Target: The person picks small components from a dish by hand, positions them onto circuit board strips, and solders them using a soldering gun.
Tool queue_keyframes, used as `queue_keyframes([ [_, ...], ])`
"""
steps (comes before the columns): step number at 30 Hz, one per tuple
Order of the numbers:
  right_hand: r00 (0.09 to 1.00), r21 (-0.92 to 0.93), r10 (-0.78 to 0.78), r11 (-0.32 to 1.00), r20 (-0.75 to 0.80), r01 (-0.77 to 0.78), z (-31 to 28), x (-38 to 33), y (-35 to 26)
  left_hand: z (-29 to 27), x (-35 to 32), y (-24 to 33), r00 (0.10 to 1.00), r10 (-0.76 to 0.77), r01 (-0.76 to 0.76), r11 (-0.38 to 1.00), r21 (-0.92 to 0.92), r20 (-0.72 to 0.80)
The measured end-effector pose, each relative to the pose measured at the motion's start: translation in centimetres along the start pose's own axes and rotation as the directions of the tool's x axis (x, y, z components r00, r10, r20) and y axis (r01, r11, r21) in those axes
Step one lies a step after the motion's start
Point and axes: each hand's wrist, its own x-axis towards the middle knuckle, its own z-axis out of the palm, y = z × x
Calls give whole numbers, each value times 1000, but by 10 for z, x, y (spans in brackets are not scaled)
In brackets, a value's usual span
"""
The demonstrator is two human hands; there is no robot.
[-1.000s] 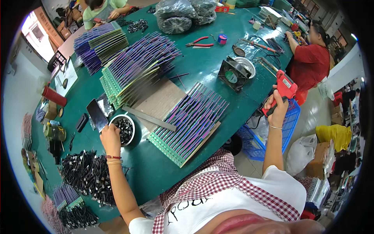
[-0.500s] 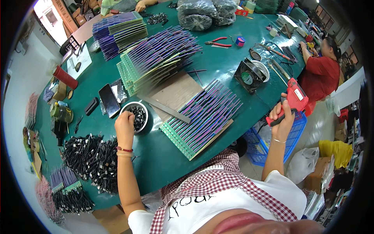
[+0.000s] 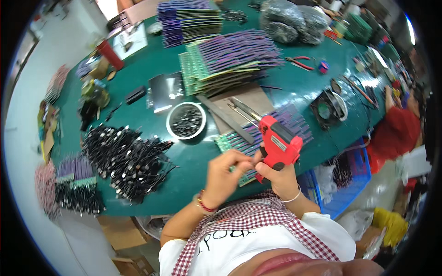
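My right hand [image 3: 282, 178] is closed around the grip of a red and black soldering gun [image 3: 280, 143], its tip pointing away to the upper left. My left hand [image 3: 225, 177] is right beside the grip, thumb and fingertips pinched together; anything between them is too small to make out. Beneath the gun lies a green circuit board panel [image 3: 224, 141] with rows of purple wires, partly covered by the gun and both hands. A flat metal bar [image 3: 224, 118] rests across the panel and a cardboard sheet [image 3: 260, 97]. To the left stands a white bowl [image 3: 169, 123] of small black parts [image 3: 186, 120].
Stacked wired panels [image 3: 216, 78] stand beyond the cardboard. A heap of black cables [image 3: 126, 161] lies at left. Red pliers [image 3: 299, 63], a small fan [image 3: 324, 110] and a soldering iron [image 3: 361, 89] are at right. A blue basket [image 3: 354, 188] sits below the table edge; a co-worker in red [image 3: 398, 135] is at far right.
My left hand has left the bowl and moved right, to the gun. My right hand has brought the gun left, over the panel. The view has shifted, and the phone by the bowl looks different under glare.
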Motion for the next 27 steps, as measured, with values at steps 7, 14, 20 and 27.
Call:
queue_keyframes([
  [7,999,16,29,999,24,-29,8,3,-6,6,-13,11,984,121,-107,988,111,-131],
  [14,1000,-98,-5,995,-30,2,7,3,0,8,-15,5,905,420,-319,776,544,-69],
  [20,997,-242,72,967,-26,-76,2,-11,11,-1,-22,9,993,121,-108,928,358,-13],
  [27,995,-296,101,950,-20,-102,-1,-10,18,-4,-23,-6,969,-224,212,971,110,109],
])
